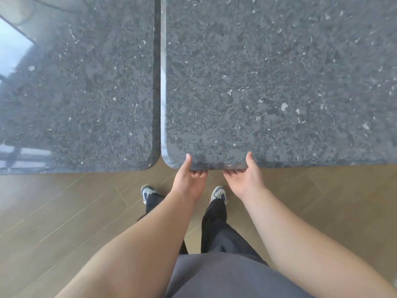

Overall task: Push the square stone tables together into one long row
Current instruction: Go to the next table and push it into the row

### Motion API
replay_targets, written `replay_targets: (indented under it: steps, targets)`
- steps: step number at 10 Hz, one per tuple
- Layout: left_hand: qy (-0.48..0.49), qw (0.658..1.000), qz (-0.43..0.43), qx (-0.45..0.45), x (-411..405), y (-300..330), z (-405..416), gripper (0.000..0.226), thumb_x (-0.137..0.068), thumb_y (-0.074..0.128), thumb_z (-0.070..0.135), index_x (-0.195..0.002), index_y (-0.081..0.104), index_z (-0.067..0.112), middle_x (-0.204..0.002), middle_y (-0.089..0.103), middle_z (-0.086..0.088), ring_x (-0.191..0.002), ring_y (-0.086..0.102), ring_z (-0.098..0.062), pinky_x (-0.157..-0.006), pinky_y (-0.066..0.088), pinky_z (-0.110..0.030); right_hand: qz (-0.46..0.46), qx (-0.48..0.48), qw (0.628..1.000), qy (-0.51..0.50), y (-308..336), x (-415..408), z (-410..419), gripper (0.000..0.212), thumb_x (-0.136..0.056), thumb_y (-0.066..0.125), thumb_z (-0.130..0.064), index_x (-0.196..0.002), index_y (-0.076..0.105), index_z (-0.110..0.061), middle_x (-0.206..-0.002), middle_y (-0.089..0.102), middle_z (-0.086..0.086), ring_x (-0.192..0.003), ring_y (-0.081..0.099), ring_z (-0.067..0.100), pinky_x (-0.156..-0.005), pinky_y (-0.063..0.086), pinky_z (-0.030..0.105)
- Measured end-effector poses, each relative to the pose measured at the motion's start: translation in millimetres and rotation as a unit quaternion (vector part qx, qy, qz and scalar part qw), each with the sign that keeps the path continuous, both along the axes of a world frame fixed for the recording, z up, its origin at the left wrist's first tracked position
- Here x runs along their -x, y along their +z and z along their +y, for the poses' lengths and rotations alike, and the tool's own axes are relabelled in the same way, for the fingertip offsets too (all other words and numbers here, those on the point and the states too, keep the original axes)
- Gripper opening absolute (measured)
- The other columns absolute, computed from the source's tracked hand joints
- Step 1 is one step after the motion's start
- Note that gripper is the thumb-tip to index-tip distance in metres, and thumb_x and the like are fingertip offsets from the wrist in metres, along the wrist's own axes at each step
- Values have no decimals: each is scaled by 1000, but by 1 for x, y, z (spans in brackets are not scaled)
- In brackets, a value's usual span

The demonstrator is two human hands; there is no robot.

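Two dark speckled stone tables stand side by side, the left table [81,93] and the right table [268,82]. Only a narrow dark gap runs between their facing edges, and their near edges line up almost evenly. My left hand [189,181] grips the right table's near edge close to its rounded left corner, thumb on top and fingers curled underneath. My right hand [247,179] grips the same edge a little further right, thumb on the top and fingers under the slab.
A brown wood-plank floor [64,211] lies in front of the tables. My feet in grey sneakers [219,193] stand just short of the table edge. A bright window reflection shines on the left table's far left.
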State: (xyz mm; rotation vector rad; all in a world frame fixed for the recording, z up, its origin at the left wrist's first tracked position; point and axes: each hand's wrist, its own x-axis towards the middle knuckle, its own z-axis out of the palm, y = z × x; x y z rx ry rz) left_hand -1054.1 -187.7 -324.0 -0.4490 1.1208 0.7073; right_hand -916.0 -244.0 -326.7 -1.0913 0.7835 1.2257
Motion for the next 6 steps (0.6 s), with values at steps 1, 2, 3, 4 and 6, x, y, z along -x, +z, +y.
replay_targets:
  steps: [1, 2, 3, 4, 6]
  targets:
    - [21, 1000, 5, 13, -11, -5, 8, 29, -99, 62, 25, -121, 57, 7, -113, 67, -14, -124, 59, -30, -114, 40, -46, -46, 8, 998, -53, -17, 0, 8, 52, -100, 53, -43, -141, 50, -11, -137, 58, 15, -128, 55, 31, -113, 40, 50]
    - [6, 1000, 1, 28, -9, -1, 9, 24, -100, 61, 26, -112, 58, 6, -105, 67, -12, -120, 60, -29, -115, 39, -45, -80, 14, 994, -77, -26, 4, 14, 54, -100, 50, -48, -141, 50, -13, -137, 60, 11, -126, 58, 29, -110, 44, 49]
    - [-20, 997, -38, 61, -1, 0, 13, 28, -102, 57, 30, -94, 60, 3, -99, 69, -11, -121, 58, -26, -117, 36, -43, -120, 65, 988, -77, -34, 9, 19, 57, -95, 54, -54, -138, 51, -17, -134, 63, 9, -120, 62, 29, -91, 56, 46]
    - [-45, 994, -74, 61, 10, -8, 19, 22, -100, 61, 23, -110, 62, 3, -108, 72, -18, -120, 60, -33, -115, 38, -49, -135, 95, 982, -95, -35, 14, 25, 61, -92, 56, -59, -138, 52, -18, -137, 62, 7, -118, 63, 27, -92, 56, 45]
    - [-82, 990, -107, 39, 23, -40, 28, 43, -93, 70, 17, -132, 58, 7, -127, 66, -22, -120, 61, -42, -105, 44, -61, -201, 159, 965, -64, -49, 22, 30, 68, -99, 44, -54, -151, 35, -10, -157, 39, 12, -143, 41, 31, -115, 37, 48]
